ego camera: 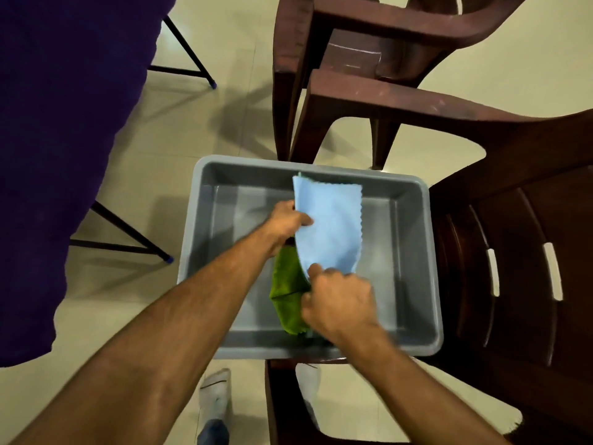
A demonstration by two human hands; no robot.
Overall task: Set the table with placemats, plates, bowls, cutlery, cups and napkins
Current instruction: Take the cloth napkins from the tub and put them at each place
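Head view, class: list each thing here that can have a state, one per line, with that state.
Blue napkin: lifted above the tub, pinched by both hands.
Green cloth: crumpled, under the blue one.
Grey tub: open, on a brown chair.
Left hand: grips the napkin's edge.
Right hand: grips its lower corner.

One head-worn wide-angle view looks steeply down from above; it sits close over a grey tub (414,252). The floor (199,130) fills the edges.
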